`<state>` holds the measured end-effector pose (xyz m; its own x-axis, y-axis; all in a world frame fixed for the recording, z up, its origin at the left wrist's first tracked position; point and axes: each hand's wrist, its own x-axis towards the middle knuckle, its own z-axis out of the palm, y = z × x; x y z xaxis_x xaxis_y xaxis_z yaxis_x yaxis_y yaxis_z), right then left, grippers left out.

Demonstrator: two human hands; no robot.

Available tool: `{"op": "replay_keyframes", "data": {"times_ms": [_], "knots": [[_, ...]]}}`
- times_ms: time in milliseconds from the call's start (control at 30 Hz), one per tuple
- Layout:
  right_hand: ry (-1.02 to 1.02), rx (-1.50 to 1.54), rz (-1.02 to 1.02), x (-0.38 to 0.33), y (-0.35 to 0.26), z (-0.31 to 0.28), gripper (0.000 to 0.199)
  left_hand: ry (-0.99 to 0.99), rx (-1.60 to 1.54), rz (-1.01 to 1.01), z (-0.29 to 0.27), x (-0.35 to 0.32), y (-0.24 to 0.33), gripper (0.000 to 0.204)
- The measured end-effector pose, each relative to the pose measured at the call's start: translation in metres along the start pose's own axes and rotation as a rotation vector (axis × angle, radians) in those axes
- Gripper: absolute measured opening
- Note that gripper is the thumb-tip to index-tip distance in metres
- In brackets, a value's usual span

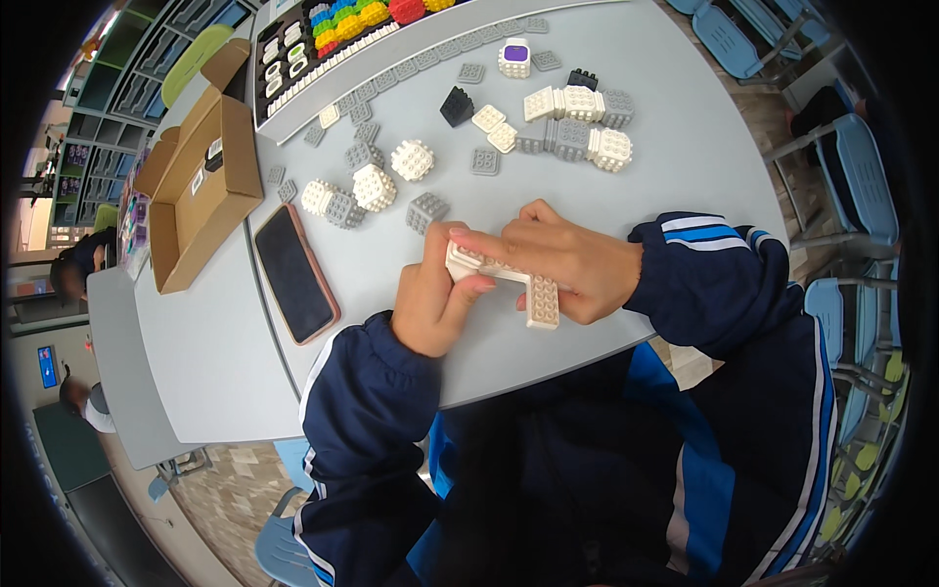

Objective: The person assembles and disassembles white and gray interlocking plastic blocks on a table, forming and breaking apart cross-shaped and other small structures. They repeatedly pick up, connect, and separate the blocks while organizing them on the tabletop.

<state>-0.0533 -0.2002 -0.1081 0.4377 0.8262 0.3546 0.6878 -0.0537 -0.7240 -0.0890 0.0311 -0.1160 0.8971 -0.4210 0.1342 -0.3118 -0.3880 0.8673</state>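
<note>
Navy jacket [558,460] below, my left hand [430,298] pinches and my right hand [582,259] grips, over the table [504,360], the white studded piece [543,301] I seem to be assembling, the next move calling for alignment and firm pressure.

The white block [543,303] looks matt, studded plastic, the tabletop [665,166] smooth, the phone [293,274] glossy, the box [207,186] cardboard.
</note>
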Motion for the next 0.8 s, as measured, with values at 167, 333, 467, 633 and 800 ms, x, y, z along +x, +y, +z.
{"op": "replay_keyframes", "data": {"times_ms": [167,333,467,633,800], "knots": [[0.075,-0.005,-0.022,0.006,-0.003,-0.007,0.083,-0.023,0.044,-0.014,0.016,-0.004,0.010,0.066],[0.037,-0.001,0.009,0.006,-0.004,-0.019,0.086,0.014,-0.253,-0.077,0.016,-0.001,0.012,0.063],[-0.007,0.169,0.064,0.004,-0.006,-0.021,0.091,0.035,-0.501,-0.118,0.008,0.001,0.009,0.062],[-0.193,0.218,0.242,0.003,-0.015,-0.025,0.101,0.135,-0.211,-0.181,0.013,-0.002,0.013,0.093],[-0.142,0.222,0.120,-0.002,-0.011,-0.016,0.106,0.079,0.000,-0.070,0.006,-0.002,0.012,0.071]]}}
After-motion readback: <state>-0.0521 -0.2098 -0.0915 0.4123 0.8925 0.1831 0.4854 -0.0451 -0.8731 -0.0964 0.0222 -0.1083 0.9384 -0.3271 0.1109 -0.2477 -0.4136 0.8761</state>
